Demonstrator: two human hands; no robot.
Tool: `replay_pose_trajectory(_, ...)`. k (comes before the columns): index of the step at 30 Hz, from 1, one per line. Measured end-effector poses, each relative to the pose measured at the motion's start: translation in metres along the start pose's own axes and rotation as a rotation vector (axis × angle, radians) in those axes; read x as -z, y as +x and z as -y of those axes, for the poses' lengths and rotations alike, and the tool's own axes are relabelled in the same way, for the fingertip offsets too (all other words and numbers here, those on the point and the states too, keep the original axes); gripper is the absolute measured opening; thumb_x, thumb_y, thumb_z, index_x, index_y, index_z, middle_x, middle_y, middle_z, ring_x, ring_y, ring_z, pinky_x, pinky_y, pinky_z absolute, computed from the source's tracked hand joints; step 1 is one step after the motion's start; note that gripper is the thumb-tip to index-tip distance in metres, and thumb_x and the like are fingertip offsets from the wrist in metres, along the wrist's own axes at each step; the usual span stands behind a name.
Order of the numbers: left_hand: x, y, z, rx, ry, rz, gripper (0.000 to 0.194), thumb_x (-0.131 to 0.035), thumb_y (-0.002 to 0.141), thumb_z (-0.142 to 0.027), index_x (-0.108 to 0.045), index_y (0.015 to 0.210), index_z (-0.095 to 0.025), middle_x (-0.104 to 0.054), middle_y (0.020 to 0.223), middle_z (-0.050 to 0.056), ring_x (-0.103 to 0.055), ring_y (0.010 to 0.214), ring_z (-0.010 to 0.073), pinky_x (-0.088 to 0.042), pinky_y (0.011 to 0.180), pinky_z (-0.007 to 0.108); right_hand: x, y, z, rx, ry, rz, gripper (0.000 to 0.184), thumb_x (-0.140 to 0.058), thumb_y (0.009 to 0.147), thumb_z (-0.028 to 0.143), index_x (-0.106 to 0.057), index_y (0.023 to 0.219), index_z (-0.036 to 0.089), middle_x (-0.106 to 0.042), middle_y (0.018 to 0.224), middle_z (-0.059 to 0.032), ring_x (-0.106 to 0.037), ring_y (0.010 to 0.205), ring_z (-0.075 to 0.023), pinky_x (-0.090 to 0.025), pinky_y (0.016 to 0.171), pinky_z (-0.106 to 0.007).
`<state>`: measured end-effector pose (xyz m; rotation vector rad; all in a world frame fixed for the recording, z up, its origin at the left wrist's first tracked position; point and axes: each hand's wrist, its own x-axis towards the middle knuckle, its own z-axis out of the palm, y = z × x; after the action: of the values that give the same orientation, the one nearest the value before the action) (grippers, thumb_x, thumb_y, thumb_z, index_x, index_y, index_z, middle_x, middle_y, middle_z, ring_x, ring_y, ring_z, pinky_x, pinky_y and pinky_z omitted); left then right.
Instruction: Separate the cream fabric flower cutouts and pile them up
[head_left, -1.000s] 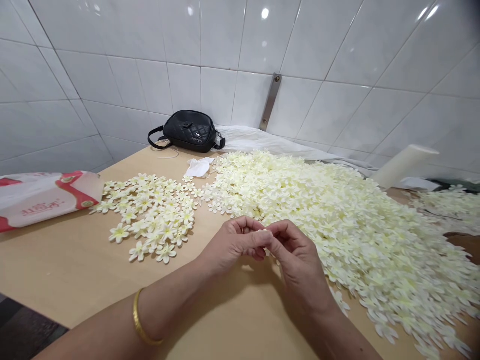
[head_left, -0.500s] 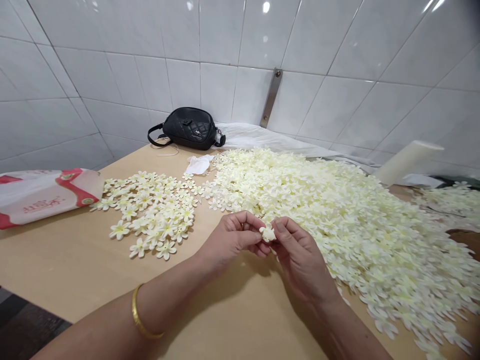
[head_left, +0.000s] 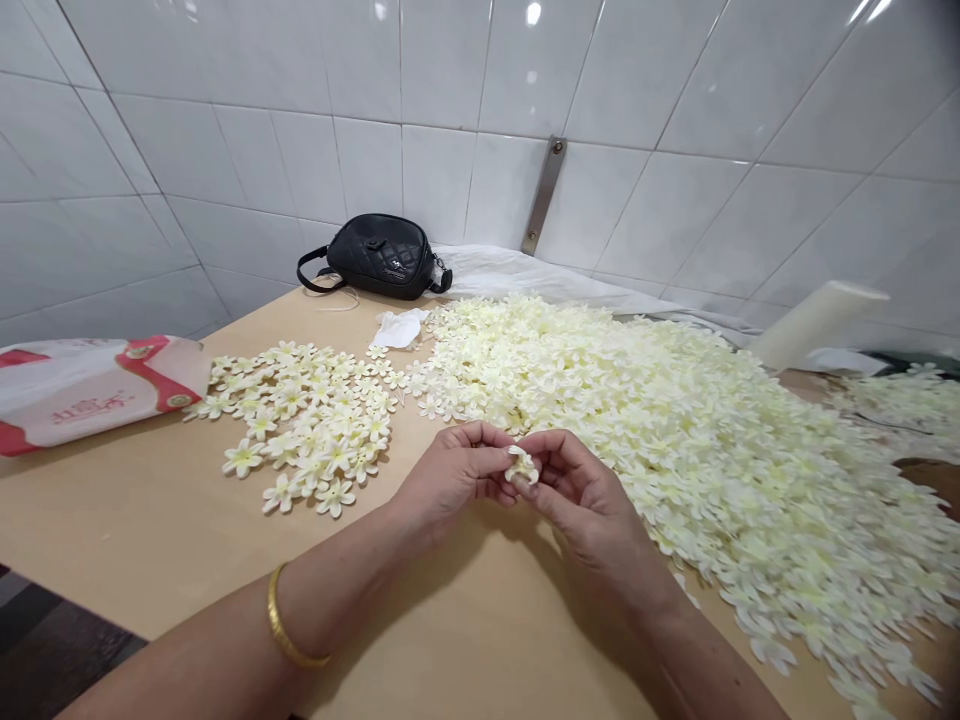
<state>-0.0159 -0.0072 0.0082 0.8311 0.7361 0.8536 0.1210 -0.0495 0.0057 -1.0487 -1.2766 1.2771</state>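
Between my fingertips is a small cream artificial flower [head_left: 523, 465], its petals bunched and curled. My left hand [head_left: 456, 470] pinches it from the left, thumb and forefinger closed. From the right, my right hand [head_left: 589, 500] is closed on the same flower, with the thumb over its lower edge. A large heap of pale cream artificial flowers [head_left: 660, 410] spreads just beyond and to the right of my hands. Farther left lies a smaller group of flatter flowers with yellow centres [head_left: 315, 420].
A red and white plastic bag [head_left: 97, 395] lies at the left of the wooden table [head_left: 150, 530]. A black quilted bag [head_left: 382, 255] sits at the back by the tiled wall, near a crumpled white tissue [head_left: 399, 328]. A white roll [head_left: 817, 322] leans behind the heap.
My right hand has shifted left and its thumb has come down onto the flower. The flower has turned and moved slightly left between my fingers.
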Motion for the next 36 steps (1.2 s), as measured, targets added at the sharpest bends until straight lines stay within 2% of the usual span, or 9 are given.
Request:
replay_pose_trajectory(3,-0.002,-0.002,-0.001,-0.052,0.087,-0.023,0.015,-0.066,0.06,-0.019,-0.053,0.065,-0.013,-0.053,0.05,-0.003,-0.049,0.045,0.0075,-0.039,0.051,0.022,-0.003,-0.001,0.0,-0.007,0.027,-0.016,0.022,-0.063,0.073,0.028,-0.051,0.09,0.021,-0.055,0.08,0.0006,-0.053,0.074,-0.0117,-0.044,0.069,-0.024)
replay_pose_trajectory(9,-0.008,-0.009,-0.006,-0.315,0.305,-0.091,0.015,-0.062,0.068,-0.022,-0.05,0.063,-0.014,-0.049,0.052,-0.005,-0.046,0.051,0.0065,-0.038,0.055,0.021,-0.006,-0.001,0.003,-0.049,-0.015,-0.059,0.021,-0.052,0.08,0.037,-0.053,0.074,0.017,-0.055,0.069,0.0003,-0.05,0.067,-0.0109,-0.04,0.062,-0.022)
replay_pose_trajectory(13,-0.011,-0.008,-0.004,-0.2,0.294,-0.043,0.025,-0.06,0.071,-0.036,-0.048,0.068,-0.015,-0.051,0.056,-0.004,-0.046,0.048,0.0061,-0.039,0.052,0.021,-0.008,-0.002,0.005,-0.004,-0.095,-0.14,0.025,-0.047,0.084,0.037,-0.051,0.068,0.018,-0.053,0.064,0.0015,-0.049,0.063,-0.0103,-0.039,0.06,-0.021)
replay_pose_trajectory(17,-0.012,-0.006,0.0,-0.13,0.339,0.042,0.033,-0.057,0.071,-0.043,-0.042,0.061,-0.015,-0.05,0.05,-0.003,-0.044,0.043,0.0061,-0.034,0.044,0.02,-0.011,-0.003,0.007,0.024,-0.135,-0.134,0.026,-0.043,0.086,0.035,-0.049,0.068,0.018,-0.054,0.063,0.0013,-0.05,0.061,-0.0103,-0.039,0.058,-0.021)
replay_pose_trajectory(23,-0.008,-0.007,-0.002,-0.152,0.354,0.266,0.026,-0.056,0.074,-0.034,-0.045,0.06,-0.014,-0.056,0.056,0.002,-0.047,0.047,0.0074,-0.036,0.047,0.021,-0.005,-0.001,0.0,-0.089,0.149,-0.106,0.029,-0.046,0.084,0.037,-0.048,0.063,0.017,-0.046,0.051,0.0034,-0.045,0.051,-0.0092,-0.036,0.052,-0.021)
replay_pose_trajectory(26,-0.007,-0.007,-0.003,-0.116,0.318,0.295,0.026,-0.054,0.075,-0.034,-0.046,0.06,-0.014,-0.056,0.056,0.002,-0.049,0.048,0.0086,-0.038,0.049,0.022,-0.004,0.0,0.0,-0.108,0.212,-0.09,0.031,-0.045,0.083,0.039,-0.046,0.061,0.018,-0.044,0.049,0.0036,-0.043,0.049,-0.0095,-0.036,0.051,-0.022)
replay_pose_trajectory(28,-0.009,-0.007,-0.002,-0.101,0.313,0.224,0.026,-0.053,0.076,-0.034,-0.045,0.061,-0.014,-0.056,0.056,0.001,-0.049,0.048,0.0084,-0.039,0.049,0.022,-0.004,-0.001,0.003,-0.07,0.08,-0.099,0.033,-0.042,0.085,0.041,-0.045,0.061,0.018,-0.046,0.052,0.0028,-0.044,0.051,-0.0101,-0.037,0.053,-0.023)
replay_pose_trajectory(33,-0.012,-0.008,0.001,-0.149,0.354,0.03,0.02,-0.055,0.073,-0.032,-0.044,0.067,-0.016,-0.052,0.055,-0.002,-0.045,0.048,0.0081,-0.038,0.043,0.019,-0.006,-0.004,0.004,0.122,-0.499,-0.2,0.03,-0.039,0.087,0.036,-0.041,0.063,0.019,-0.045,0.058,0.0031,-0.041,0.054,-0.0098,-0.031,0.05,-0.022)
replay_pose_trajectory(36,-0.012,-0.009,0.0,-0.179,0.351,0.004,0.02,-0.054,0.073,-0.033,-0.044,0.065,-0.017,-0.048,0.053,-0.003,-0.043,0.049,0.0089,-0.037,0.04,0.018,-0.008,-0.005,0.002,0.127,-0.559,-0.189,0.031,-0.034,0.089,0.036,-0.041,0.064,0.019,-0.045,0.058,0.0033,-0.042,0.054,-0.0096,-0.03,0.049,-0.022)
